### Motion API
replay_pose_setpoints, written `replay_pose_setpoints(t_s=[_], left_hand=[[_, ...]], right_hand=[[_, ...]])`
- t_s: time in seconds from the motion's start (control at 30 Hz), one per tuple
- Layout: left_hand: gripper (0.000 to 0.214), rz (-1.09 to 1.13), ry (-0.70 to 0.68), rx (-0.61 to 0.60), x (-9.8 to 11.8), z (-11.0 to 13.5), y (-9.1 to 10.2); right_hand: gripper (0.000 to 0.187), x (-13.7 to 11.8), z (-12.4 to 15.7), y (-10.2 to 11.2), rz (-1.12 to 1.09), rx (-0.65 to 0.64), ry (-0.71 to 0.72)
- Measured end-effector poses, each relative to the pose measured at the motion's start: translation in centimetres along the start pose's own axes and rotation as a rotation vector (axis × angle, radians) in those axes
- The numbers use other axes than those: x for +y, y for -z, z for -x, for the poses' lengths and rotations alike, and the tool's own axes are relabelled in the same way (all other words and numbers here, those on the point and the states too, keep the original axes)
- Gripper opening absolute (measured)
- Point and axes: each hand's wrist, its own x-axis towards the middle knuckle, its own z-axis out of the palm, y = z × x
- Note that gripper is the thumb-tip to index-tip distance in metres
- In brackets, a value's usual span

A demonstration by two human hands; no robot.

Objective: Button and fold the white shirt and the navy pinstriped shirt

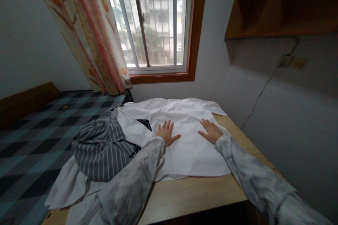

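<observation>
A white garment (pixel 185 147) lies spread out on a light wooden table (pixel 200 193). My left hand (pixel 166 133) rests flat on it with fingers spread, palm down. My right hand (pixel 210 130) lies flat on the same cloth a little to the right, fingers stretched out. Neither hand holds anything. Both arms wear pale mottled sleeves. A grey striped garment (pixel 101 149) lies bunched at the table's left side, partly under the white cloth's sleeve.
More white cloth (pixel 66 190) hangs over the table's left front corner. A bed with a checked cover (pixel 29 137) stands to the left. Behind are a window (pixel 155 21) with a flowered curtain (pixel 89 28), a wooden wall shelf (pixel 280 7), a socket and cable (pixel 286 61).
</observation>
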Motion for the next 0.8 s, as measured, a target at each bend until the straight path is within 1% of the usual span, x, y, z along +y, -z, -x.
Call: replay_pose_setpoints(t_s=[0.1,0.23,0.3,0.37,0.43,0.53,0.6,0.7,0.77,0.8], left_hand=[[0.104,0.013,-0.01,0.013,-0.5,-2.2,0.1],[0.102,0.041,-0.015,0.014,-0.8,-4.7,0.6],[0.098,0.052,-0.022,0.037,-1.0,-5.5,1.0],[0.092,0.049,-0.023,0.088,-1.1,-5.7,1.5],[0.083,0.035,-0.026,0.143,-1.1,-5.1,1.7],[0.071,0.027,-0.059,0.184,-1.2,-2.6,1.6],[0.071,0.034,-0.092,0.166,-1.6,-0.3,1.2],[0.072,0.061,-0.158,0.095,-2.4,2.7,1.0],[0.063,0.097,-0.173,0.103,-3.0,4.0,1.3],[0.055,0.115,-0.152,0.131,-3.2,4.5,1.6]], right_hand=[[0.08,1.1,-1.6,0.2,0.01,0.005,-0.018],[0.078,1.6,-4.1,0.7,0.023,0.001,-0.052],[0.079,1.7,-5.4,0.9,0.025,-0.002,-0.071],[0.078,1.8,-6.2,0.9,0.026,0.002,-0.091],[0.078,1.9,-6.5,0.7,0.024,0.018,-0.107],[0.08,2.0,-5.3,0.2,0.015,0.061,-0.1],[0.081,2.1,-3.8,-0.2,0.015,0.098,-0.061],[0.08,2.1,-1.3,-0.3,0.02,0.132,-0.012],[0.079,2.1,0.0,0.1,0.019,0.124,-0.004],[0.078,2.1,0.5,0.4,0.017,0.118,-0.001]])
